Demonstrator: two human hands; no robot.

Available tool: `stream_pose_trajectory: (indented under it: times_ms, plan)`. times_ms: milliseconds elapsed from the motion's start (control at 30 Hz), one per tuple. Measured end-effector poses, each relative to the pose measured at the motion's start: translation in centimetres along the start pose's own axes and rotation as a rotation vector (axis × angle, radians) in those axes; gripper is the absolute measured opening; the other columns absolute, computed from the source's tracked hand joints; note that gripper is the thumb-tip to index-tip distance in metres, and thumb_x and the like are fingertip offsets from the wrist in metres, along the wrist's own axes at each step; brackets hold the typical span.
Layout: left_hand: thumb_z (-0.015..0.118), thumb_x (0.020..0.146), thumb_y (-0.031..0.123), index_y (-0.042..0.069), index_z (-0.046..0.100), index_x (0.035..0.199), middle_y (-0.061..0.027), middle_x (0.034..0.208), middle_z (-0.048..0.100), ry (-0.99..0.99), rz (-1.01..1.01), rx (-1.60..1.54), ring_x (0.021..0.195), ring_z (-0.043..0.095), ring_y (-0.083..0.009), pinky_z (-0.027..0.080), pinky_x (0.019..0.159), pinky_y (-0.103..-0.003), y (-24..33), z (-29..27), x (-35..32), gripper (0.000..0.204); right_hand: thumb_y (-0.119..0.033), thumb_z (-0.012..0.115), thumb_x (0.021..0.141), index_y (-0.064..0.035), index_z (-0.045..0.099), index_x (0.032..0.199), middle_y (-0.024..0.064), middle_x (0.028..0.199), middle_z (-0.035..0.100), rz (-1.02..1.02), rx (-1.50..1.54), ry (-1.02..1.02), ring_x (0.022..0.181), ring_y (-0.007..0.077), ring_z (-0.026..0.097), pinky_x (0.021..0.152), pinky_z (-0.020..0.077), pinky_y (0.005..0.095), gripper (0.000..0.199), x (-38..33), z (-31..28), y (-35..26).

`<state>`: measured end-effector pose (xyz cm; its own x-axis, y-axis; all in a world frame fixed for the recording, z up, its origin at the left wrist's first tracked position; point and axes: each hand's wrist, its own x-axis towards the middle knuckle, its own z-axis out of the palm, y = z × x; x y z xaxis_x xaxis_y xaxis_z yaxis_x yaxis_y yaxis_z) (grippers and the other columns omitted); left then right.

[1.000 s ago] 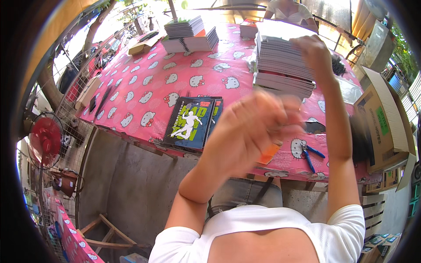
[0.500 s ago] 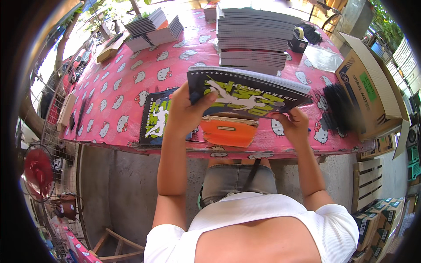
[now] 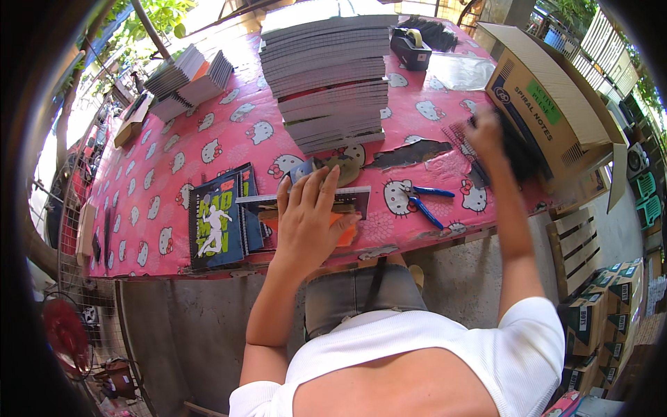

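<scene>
A notebook [image 3: 306,203] is pressed flat on the bench [image 3: 208,142] under the open left hand [image 3: 306,222]. The right hand [image 3: 486,132] is stretched toward black coils [image 3: 517,149] by the cardboard box [image 3: 556,104]; its grip cannot be told. One finished notebook [image 3: 219,226] lies beside; a tall stack [image 3: 326,83] is left, and blue pliers [image 3: 424,201] lie near.

The left grip [image 3: 309,215] lies flat on a notebook [image 3: 306,203] at the table's [image 3: 208,139] near edge. At two o'clock, the right grip [image 3: 484,132] reaches black spirals [image 3: 517,149] beside the box [image 3: 556,104]. Blue pliers [image 3: 425,203] lie between.
</scene>
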<state>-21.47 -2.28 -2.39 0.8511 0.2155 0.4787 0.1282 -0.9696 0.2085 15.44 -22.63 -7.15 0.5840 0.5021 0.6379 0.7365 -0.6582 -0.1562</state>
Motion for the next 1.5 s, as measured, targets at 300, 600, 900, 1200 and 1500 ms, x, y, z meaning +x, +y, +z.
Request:
stream_pose_trajectory:
  times_ms: [300, 600, 900, 1200, 1500]
  plan:
    - [0.065, 0.080, 0.045, 0.006, 0.046, 0.132, -0.0106, 0.123, 0.054, 0.068, -0.022, 0.039, 0.109, 0.049, -0.0290, 0.026, 0.102, -0.048, 0.4, 0.5, 0.3, 0.067, -0.080, 0.030, 0.079, 0.0020, 0.025, 0.142, 0.0245, 0.147, 0.025, 0.511, -0.583, -0.409, 0.137, 0.0402, 0.021, 0.105, 0.0180, 0.0623, 0.104, -3.6, 3.0, 4.8]
    - [0.070, 0.079, 0.027, 0.009, 0.065, 0.106, -0.0072, 0.111, 0.062, 0.201, -0.040, -0.205, 0.102, 0.055, -0.0251, 0.031, 0.096, -0.042, -1.1, 1.8, 0.0, 0.032, -0.045, 0.063, 0.083, -0.0055, 0.063, 0.107, 0.0187, 0.117, 0.055, 0.178, -0.067, -0.342, 0.115, 0.0356, 0.050, 0.090, 0.0443, 0.0491, 0.046, -3.7, 1.6, -2.4]
    - [0.075, 0.073, 0.017, 0.012, 0.069, 0.087, -0.0017, 0.095, 0.067, 0.496, -0.042, -0.166, 0.090, 0.061, -0.0194, 0.030, 0.095, -0.038, -0.1, 2.8, 0.7, 0.016, 0.004, 0.062, 0.073, -0.0028, 0.066, 0.099, 0.0126, 0.087, 0.062, -0.136, 0.378, -0.084, 0.075, 0.0268, 0.063, 0.068, 0.0513, 0.0345, 0.027, -3.4, -0.2, -7.8]
    - [0.073, 0.075, 0.026, 0.013, 0.069, 0.083, 0.0015, 0.079, 0.066, 0.392, -0.045, -0.273, 0.074, 0.057, -0.0166, 0.033, 0.084, -0.034, 0.2, 2.2, 0.7, 0.016, -0.002, 0.070, 0.077, -0.0030, 0.069, 0.099, 0.0085, 0.086, 0.065, -0.173, 0.941, -0.235, 0.069, 0.0127, 0.060, 0.059, 0.0467, 0.0246, 0.022, -7.3, -7.5, -19.3]
    - [0.075, 0.072, 0.027, 0.013, 0.069, 0.079, 0.0024, 0.078, 0.065, 0.470, -0.069, -0.273, 0.075, 0.056, -0.0159, 0.033, 0.085, -0.035, 0.2, 2.8, 0.7, 0.017, -0.004, 0.071, 0.077, -0.0023, 0.068, 0.092, 0.0058, 0.081, 0.063, -0.145, 1.001, -0.419, 0.068, 0.0121, 0.058, 0.059, 0.0457, 0.0249, 0.015, -5.9, -7.7, -19.8]
